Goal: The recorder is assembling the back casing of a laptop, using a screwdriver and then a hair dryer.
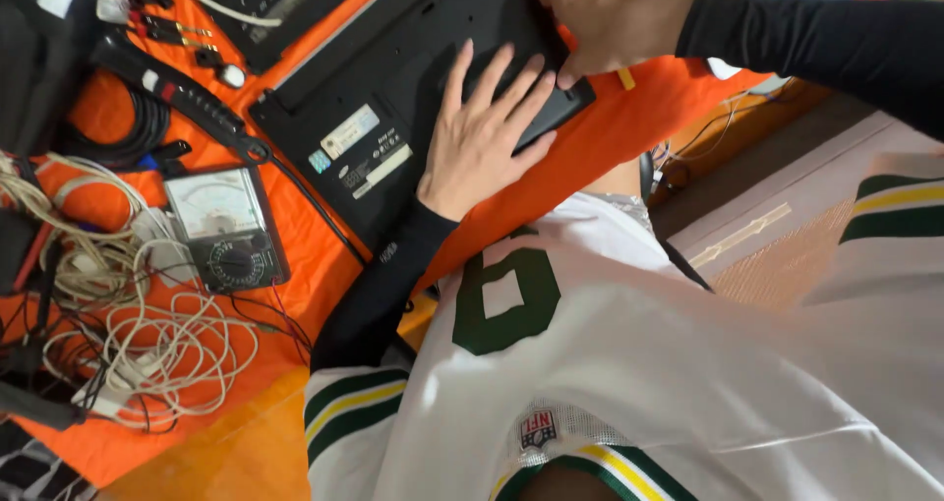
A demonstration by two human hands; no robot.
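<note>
White jersey (629, 363) fills the foreground; both hands (487, 132) press spread on the black laptop (393, 88), analog meter (224, 228) beside.

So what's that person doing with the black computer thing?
A person in a white jersey has both hands on a black laptop that lies upside down on an orange cloth. The left hand is pressed flat on its underside, and the right hand presses at its far edge. Neither hand holds a tool. Beside the laptop lie an analogue meter with a dial and a tangle of white cables.
</note>
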